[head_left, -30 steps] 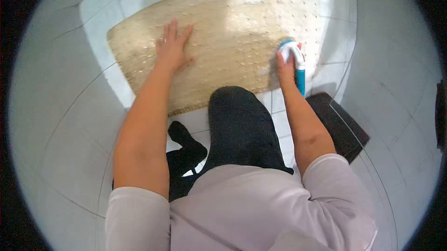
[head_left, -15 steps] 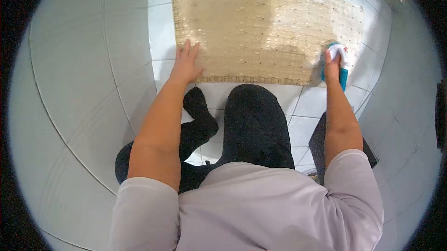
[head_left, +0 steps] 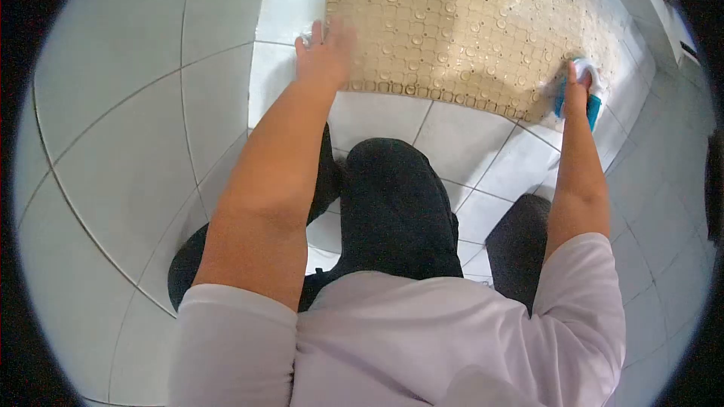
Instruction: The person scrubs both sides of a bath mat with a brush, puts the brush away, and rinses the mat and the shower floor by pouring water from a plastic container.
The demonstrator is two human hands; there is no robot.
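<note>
- Right hand [head_left: 578,92]: fingers closed round a white-and-teal brush [head_left: 593,111], hooked over the white upper part; thumb side toward mat centre. Fingertips partly hidden, exact wrap unclear.
- Brush: at near right corner area of the mat [head_left: 437,37], teal handle angled back toward the person. Bristles hidden below the hand, so contact with mat can't be confirmed.
- Left hand [head_left: 323,60]: fingers spread fairly wide, pointing away from the person, motion blur on the inner ones. Placed at mat's left edge, near the close corner. Can't tell if it presses, pinches the edge or hovers. Small shiny spot beside the outer fingers, too small to ID.
- Mat: beige, see-through looking, bumpy with rounded raised cells; lies on white floor tiles [head_left: 452,135] in front of the person, far edge cut off at top of view. Wet-looking glare toward the right side.
- Both arms reach forward, well apart, one hand per side of mat.
- Person: pale short-sleeved shirt [head_left: 422,331], dark trousers [head_left: 392,203], one knee between the arms, just short of the mat's near edge.
- Dark grey shape [head_left: 520,248] next to right forearm, can't tell what.
- Tiled wall [head_left: 113,143] on left; greyish tiled surface on right too.
</note>
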